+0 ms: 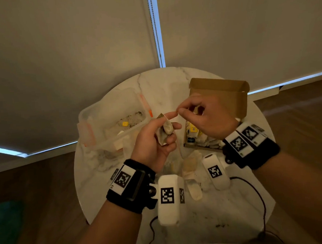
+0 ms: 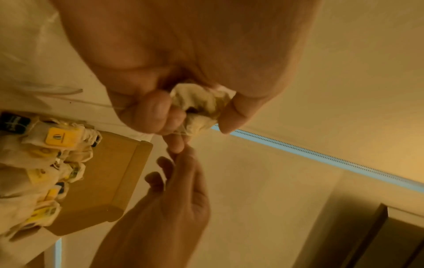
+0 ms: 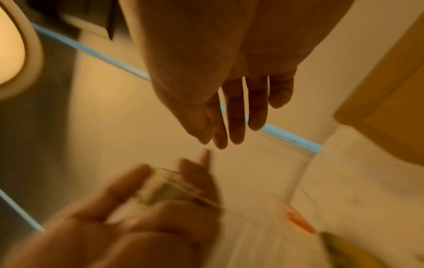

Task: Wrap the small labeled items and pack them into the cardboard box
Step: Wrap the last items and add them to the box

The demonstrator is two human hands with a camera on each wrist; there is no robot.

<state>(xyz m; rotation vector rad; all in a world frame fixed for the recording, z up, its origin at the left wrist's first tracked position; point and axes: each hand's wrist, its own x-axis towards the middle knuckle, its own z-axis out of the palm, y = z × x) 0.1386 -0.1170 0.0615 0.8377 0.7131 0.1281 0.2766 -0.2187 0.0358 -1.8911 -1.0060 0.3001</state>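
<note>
The left hand squeezes a little tea bag; the right hand pinches its string, wrapping it; next, I think, into the cardboard box.

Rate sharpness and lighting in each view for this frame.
Head view: dim, warm, fairly sharp; cardboard box readable. Left wrist view: orange cast, left hand and bundle soft but legible. Right wrist view: heavy motion blur; right hand dark and backlit.

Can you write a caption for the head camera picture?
Left hand holds a small bag; right hand pinches its string.
</note>
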